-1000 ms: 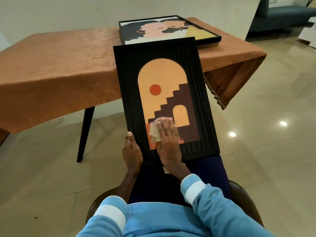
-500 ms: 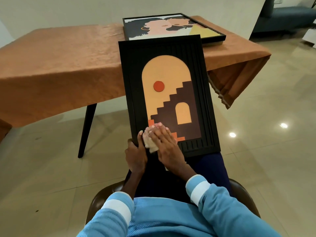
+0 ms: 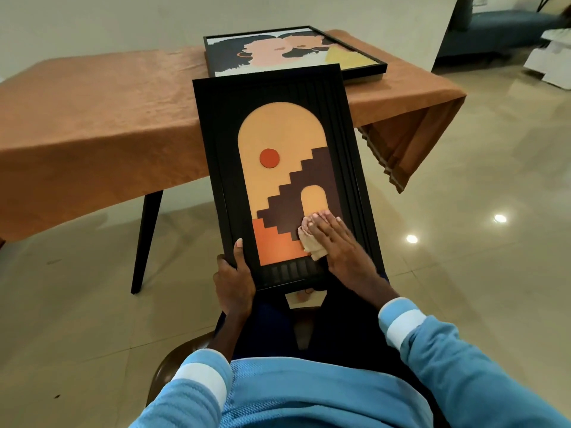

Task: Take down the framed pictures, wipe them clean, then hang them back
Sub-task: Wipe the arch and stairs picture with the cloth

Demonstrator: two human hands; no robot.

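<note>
A black-framed picture point(image 3: 278, 125) of an orange arch and brown steps stands tilted on my lap, its top edge leaning against the table. My left hand point(image 3: 234, 279) grips its lower left corner, thumb on the front. My right hand point(image 3: 336, 245) lies flat on the lower right of the artwork, straight fingers pressing a small pale cloth point(image 3: 310, 242) against it. A second black-framed picture point(image 3: 293, 54), showing two faces, lies flat on the table behind.
The table point(image 3: 92, 125) wears an orange-brown cloth and has dark legs. I sit on a brown chair point(image 3: 173, 362) over a glossy tiled floor. A blue-grey sofa point(image 3: 506, 29) and white boxes point(image 3: 550, 60) stand at the far right.
My right hand slid the cloth left to the frame's lower left corner, then right across the artwork to its lower right. My left hand kept its grip on the corner.
</note>
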